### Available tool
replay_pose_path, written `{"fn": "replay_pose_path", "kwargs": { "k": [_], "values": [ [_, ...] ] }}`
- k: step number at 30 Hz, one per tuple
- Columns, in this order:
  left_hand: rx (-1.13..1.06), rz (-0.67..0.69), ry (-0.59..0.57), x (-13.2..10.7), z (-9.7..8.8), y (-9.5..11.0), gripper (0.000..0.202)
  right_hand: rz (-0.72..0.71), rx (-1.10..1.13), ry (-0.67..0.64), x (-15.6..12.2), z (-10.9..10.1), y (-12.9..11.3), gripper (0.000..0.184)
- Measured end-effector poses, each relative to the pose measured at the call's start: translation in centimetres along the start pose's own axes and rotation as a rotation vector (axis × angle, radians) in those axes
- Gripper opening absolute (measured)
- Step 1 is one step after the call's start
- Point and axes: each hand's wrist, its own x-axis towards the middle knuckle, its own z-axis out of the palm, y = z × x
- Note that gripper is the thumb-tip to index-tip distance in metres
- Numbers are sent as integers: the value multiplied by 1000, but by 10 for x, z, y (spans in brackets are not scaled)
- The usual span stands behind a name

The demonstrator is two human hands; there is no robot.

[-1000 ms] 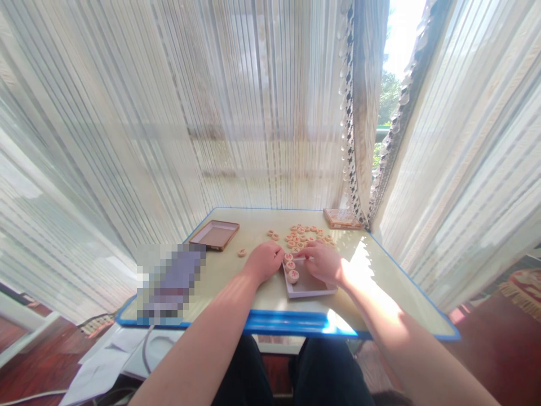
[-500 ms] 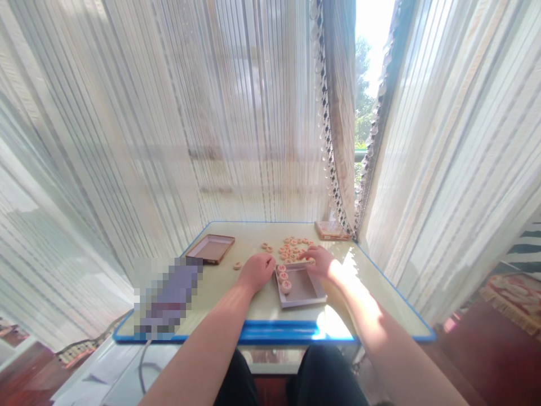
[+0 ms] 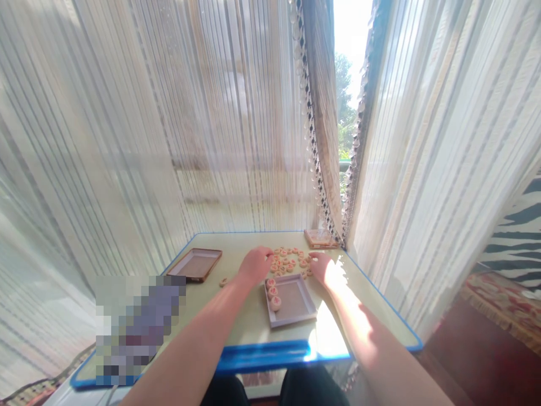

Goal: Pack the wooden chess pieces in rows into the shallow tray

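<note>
The left hand (image 3: 255,265) lies on the surface (image 3: 253,322), with its fingers bent down at the left edge of a group of round wooden game pieces (image 3: 288,260). The fingertips touch or almost touch the nearest pieces. Whether the grip of this hand is clenched on a piece or released, I cannot tell, because the fingers hide it.

The right hand (image 3: 322,266) is at the right edge of the same group, in strong sunlight, with the fingers pointing to the pieces. Its grip is also not clear; I cannot tell if it grasps a piece.

The pieces are spread on the far middle part of the surface, between the two hands and a little behind them. Just in front of them stands a shallow grey tray (image 3: 296,301). Three pieces (image 3: 273,292) lie in one row along the left wall of the tray, and the other part of its floor is bare.

One single piece (image 3: 222,281) lies apart, to the left of the left hand. Farther left there is a flat brown tray (image 3: 195,264). A small patterned box (image 3: 320,238) stands at the far right corner, near the curtains (image 3: 211,141)
</note>
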Motion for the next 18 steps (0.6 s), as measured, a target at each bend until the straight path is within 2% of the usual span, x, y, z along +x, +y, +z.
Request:
{"fn": "replay_pose_path", "kwargs": {
  "k": [3, 8, 13, 18],
  "values": [
    [11, 31, -60, 26, 7, 3, 25, 128, 27, 50, 5, 4, -2, 41],
    [-4, 107, -181, 56, 24, 5, 25, 212, 164, 95, 13, 8, -2, 36],
    [42, 244, -271, 64, 40, 4, 25, 158, 115, 2, 22, 15, -3, 20],
    [34, 357, -316, 65, 47, -5, 22, 119, 18, -47, 24, 21, -7, 20]
  ]
}}
